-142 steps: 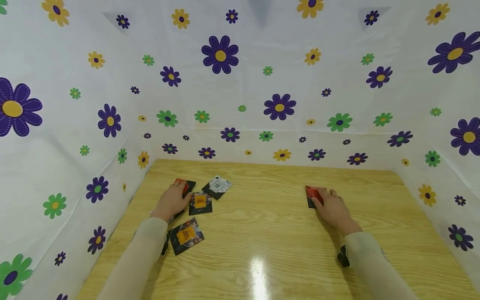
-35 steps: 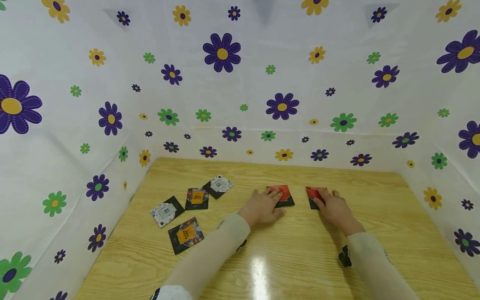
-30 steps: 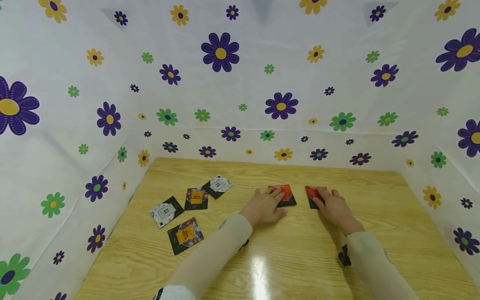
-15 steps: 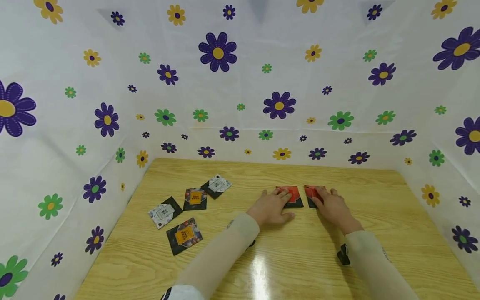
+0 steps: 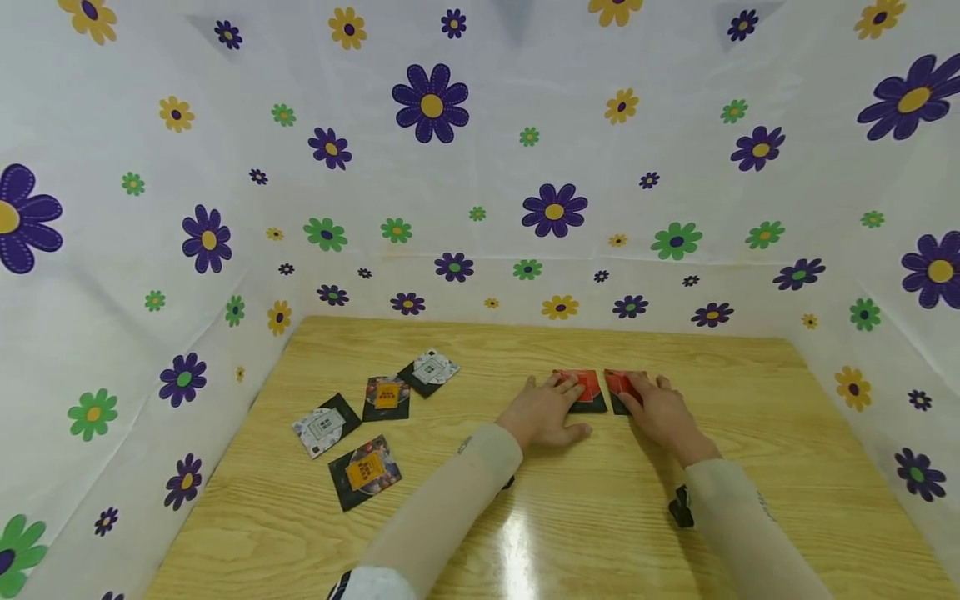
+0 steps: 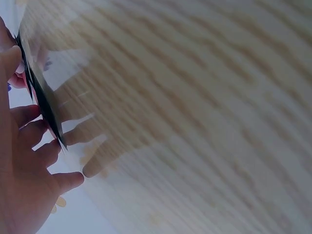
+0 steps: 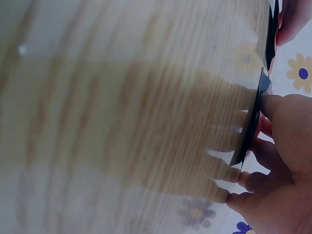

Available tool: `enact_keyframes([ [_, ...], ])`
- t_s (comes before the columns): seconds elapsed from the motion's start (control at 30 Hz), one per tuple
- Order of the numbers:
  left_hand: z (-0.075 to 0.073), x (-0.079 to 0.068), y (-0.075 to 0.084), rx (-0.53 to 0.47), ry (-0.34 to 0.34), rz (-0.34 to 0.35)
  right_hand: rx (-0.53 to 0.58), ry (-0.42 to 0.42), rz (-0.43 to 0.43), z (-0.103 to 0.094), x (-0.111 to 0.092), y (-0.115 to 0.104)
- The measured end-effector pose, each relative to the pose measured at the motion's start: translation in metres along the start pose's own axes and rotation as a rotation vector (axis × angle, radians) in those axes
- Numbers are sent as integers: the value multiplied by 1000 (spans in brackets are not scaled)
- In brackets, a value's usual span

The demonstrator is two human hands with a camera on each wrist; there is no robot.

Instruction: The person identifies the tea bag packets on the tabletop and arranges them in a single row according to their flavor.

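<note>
In the head view, my left hand [image 5: 542, 414] lies palm down with fingers spread over a flat square red-and-black packet [image 5: 590, 392]. Just right of it, across a narrow gap, lies a second red-and-black packet [image 5: 617, 385]. My right hand [image 5: 663, 414] rests on this one with thumb and fingers laid over it, covering its right part. The left wrist view shows the left fingers [image 6: 41, 131] extended on the packet's face, low over the table. From the right wrist, the right thumb [image 7: 274, 103] presses near the packet's dark edge [image 7: 251, 119].
Farther left on the wooden table [image 5: 480, 475] lie two black packets with orange labels [image 5: 365, 471] and two with white patterned faces [image 5: 326, 427]. Flower-printed white cloth [image 5: 495, 167] stands behind and on both sides.
My left hand has brought its red-and-black packet from the left group across the table, then slid it right, close to the other. My right hand stays on its packet.
</note>
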State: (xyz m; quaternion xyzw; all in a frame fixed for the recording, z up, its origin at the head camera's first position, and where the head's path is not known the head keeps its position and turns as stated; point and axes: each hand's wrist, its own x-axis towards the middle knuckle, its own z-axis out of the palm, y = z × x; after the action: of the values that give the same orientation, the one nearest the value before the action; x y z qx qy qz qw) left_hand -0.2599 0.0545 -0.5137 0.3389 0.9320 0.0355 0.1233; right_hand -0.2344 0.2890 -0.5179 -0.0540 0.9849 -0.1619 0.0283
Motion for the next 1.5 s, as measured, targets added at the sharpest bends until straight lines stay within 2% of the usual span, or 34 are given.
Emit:
enact_keyframes([
  [0.6,-2,5,4,6,-9,8,-8,-3,6,2,2,3],
  [0.97,4,7,2,30,-15,5,4,15,3,6,4,3],
  [1.17,7,6,-2,41,1,34,-9,3,8,4,4,3],
  [1.33,6,3,-5,-1,17,46,-14,-6,19,2,3,1],
  [1.5,0,-6,-14,-47,83,56,-18,5,6,3,2,2],
])
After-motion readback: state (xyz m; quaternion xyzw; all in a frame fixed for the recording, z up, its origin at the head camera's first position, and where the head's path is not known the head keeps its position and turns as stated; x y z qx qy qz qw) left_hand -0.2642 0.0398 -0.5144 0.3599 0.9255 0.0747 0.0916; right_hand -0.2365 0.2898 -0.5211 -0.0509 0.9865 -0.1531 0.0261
